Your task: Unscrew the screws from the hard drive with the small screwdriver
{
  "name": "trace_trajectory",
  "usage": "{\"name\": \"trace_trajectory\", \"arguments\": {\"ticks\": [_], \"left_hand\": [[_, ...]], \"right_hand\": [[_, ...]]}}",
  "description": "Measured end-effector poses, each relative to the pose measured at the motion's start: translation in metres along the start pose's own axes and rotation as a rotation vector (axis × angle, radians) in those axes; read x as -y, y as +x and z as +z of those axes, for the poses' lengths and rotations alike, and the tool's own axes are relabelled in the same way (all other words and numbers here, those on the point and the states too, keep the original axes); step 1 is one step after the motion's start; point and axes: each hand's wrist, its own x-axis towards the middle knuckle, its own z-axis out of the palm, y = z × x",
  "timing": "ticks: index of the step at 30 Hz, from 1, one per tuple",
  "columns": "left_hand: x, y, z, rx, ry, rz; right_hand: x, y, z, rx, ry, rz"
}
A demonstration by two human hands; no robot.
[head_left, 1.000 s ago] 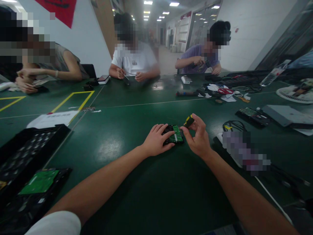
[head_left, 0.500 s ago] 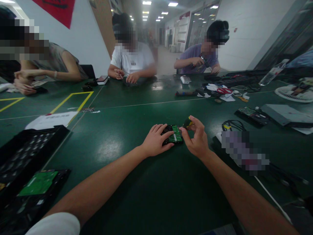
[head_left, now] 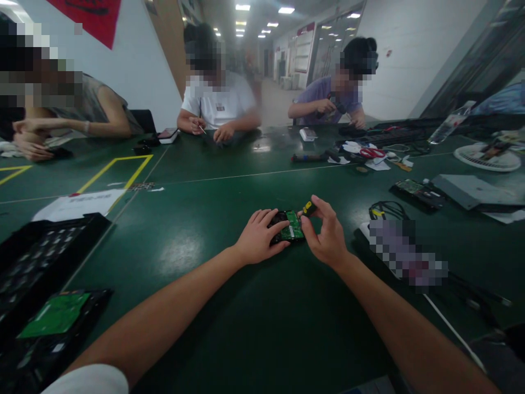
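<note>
A hard drive [head_left: 293,229] with a green circuit board lies flat on the table ahead of me. My left hand [head_left: 261,235] grips it from the left, fingers across its top and thumb along the near edge, covering part of it. In my right hand [head_left: 326,230] is a small screwdriver [head_left: 308,208] with a black and yellow handle, pinched between thumb and fingers at the drive's right end. Its tip is too small to make out.
A black tray [head_left: 92,223] and another drive with a green board [head_left: 57,314] are at the left. Rightward lie a power strip [head_left: 404,249] with cables, a dark drive [head_left: 416,194] and a grey metal box [head_left: 478,190]. Several people sit across the green table [head_left: 205,191].
The screwdriver's handle has turned in my right fingers, showing more yellow. The left hand still rests on the drive. The whole view has shifted slightly.
</note>
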Motion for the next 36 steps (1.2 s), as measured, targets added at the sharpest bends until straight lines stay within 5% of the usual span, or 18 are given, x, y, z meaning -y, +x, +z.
{"name": "trace_trajectory", "arguments": {"ticks": [15,22,36], "left_hand": [[0.0002,0.0006,0.0004,0.016,-0.006,-0.004],[-0.0015,0.0012,-0.0006,0.000,-0.009,-0.004],[-0.0014,0.0012,-0.0008,0.004,-0.010,-0.004]], "right_hand": [[-0.0014,0.0028,-0.0031,-0.029,-0.043,0.046],[-0.0019,0.0027,-0.0067,0.068,0.101,0.129],[-0.0024,0.0020,-0.0053,-0.012,0.051,0.124]]}}
